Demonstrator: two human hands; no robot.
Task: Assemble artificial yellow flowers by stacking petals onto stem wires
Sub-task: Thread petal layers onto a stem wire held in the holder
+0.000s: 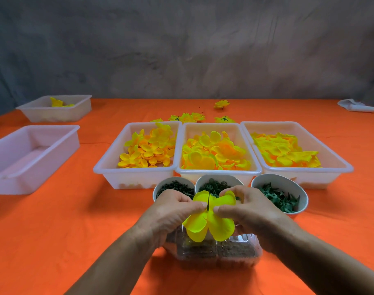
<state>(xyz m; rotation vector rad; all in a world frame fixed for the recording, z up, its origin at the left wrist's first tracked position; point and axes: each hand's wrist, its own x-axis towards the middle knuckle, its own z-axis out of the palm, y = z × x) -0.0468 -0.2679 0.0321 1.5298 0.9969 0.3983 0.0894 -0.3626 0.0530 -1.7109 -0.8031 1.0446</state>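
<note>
1. Yellow petal layer [210, 220] sits threaded on a thin dark stem wire [208, 200], held above a clear plastic container [218, 252] at the near edge of the orange surface [75, 220].
2. Left hand [173, 211]: grip closed, thumb and fingertips pinching the petal layer right at the wire, from the left.
3. Right hand [247, 209]: grip closed, mirrored pinch from the right; thumb tip just beside the wire, other fingers curled over the upper right petal.
4. Wire stands roughly upright, poking up through the petal centre between the two thumbs.
5. Three white bowls just beyond the hands: left bowl [175, 186] with small dark green bits, middle bowl [218, 182] with green ring-like parts, right bowl [281, 192] with green leafy pieces.
6. Behind the bowls, three white trays side by side, touching: left tray [139, 173], middle tray [218, 172], right tray [298, 173], all holding loose yellow-orange petals.
7. Finished yellow flowers [188, 118] lie on the surface past the trays.
8. Far left: a pinkish tray [32, 162], and further back a white tray [56, 111] with a few yellow pieces inside.
</note>
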